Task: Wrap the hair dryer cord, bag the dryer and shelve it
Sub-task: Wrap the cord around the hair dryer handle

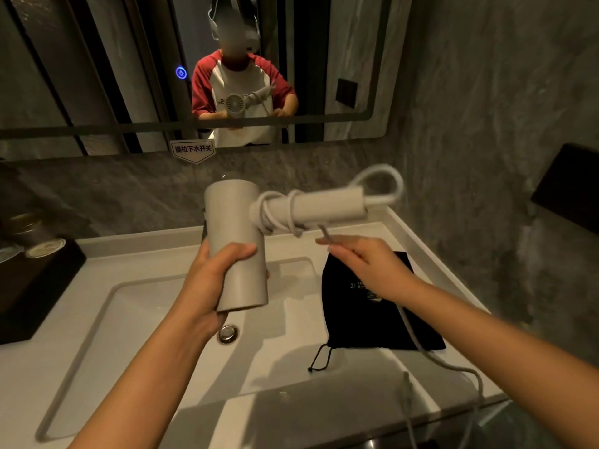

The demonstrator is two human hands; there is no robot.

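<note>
My left hand (210, 280) grips the barrel of a pale grey hair dryer (238, 241), held over the sink with its handle (327, 205) pointing right. A few turns of the grey cord (275, 215) circle the handle near the barrel, and a loop sticks out past the handle's end. My right hand (366, 267) pinches the cord just below the handle; the loose rest trails down across the counter and over its front edge. A black drawstring bag (363, 319) lies flat on the counter under my right forearm.
A white rectangular sink (146, 319) with a metal drain plug (228, 333) sits below the dryer. A dark tray with cups (29, 273) stands at the left. A mirror (97, 76) fills the wall ahead. A dark box (570, 189) is fixed on the right wall.
</note>
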